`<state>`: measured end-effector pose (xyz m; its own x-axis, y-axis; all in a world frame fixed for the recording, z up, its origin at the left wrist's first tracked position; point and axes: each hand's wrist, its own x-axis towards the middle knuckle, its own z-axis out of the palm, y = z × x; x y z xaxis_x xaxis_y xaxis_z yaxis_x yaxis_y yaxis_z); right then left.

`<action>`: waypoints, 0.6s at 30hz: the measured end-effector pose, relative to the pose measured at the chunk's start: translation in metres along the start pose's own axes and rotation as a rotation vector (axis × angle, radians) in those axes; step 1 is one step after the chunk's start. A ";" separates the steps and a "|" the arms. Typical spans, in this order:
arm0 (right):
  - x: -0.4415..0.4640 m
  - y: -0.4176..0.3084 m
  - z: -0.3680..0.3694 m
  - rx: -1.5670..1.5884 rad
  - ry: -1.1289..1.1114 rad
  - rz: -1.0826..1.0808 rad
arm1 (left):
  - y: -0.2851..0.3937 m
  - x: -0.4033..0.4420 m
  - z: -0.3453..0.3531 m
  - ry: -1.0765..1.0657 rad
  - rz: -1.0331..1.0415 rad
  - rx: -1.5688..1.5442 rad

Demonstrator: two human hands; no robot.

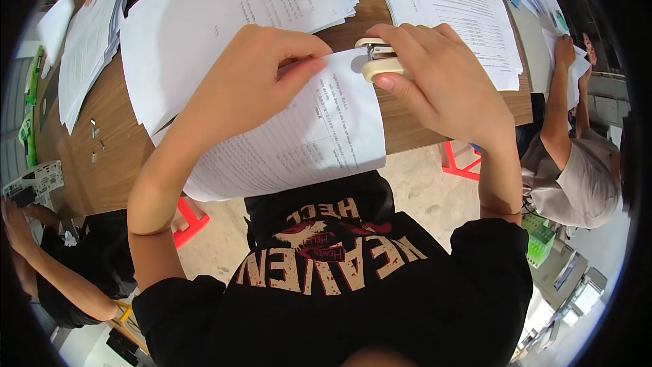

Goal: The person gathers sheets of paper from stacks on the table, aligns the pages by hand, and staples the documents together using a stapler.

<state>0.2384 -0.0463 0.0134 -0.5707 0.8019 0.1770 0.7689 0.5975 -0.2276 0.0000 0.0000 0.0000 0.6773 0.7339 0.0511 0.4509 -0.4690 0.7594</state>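
My right hand point(441, 75) is wrapped round a cream stapler point(382, 66), thumb below and fingers on top. The stapler's mouth is at the upper corner of a printed sheet point(299, 136); whether the paper lies between its jaws I cannot tell. My left hand point(272, 78) pinches the top edge of that sheet between thumb and fingers, just left of the stapler. The sheet hangs over the table's near edge, its lower end above my lap. Whether it is one sheet or several is unclear.
Paper stacks lie on the wooden table point(102, 170): one behind my left hand point(183, 20), one at back right point(448, 20), one at far left point(92, 54). Staples point(95, 139) are scattered at left. People sit on both sides. A red stool point(462, 161) stands below.
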 end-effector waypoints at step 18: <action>0.012 -0.007 0.001 -0.093 -0.017 -0.040 | -0.001 -0.002 -0.001 -0.012 0.026 0.035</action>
<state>0.2265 -0.0407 0.0162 -0.6057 0.7778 0.1681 0.7684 0.6266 -0.1305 -0.0023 -0.0008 -0.0006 0.6963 0.7150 0.0626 0.4524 -0.5050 0.7351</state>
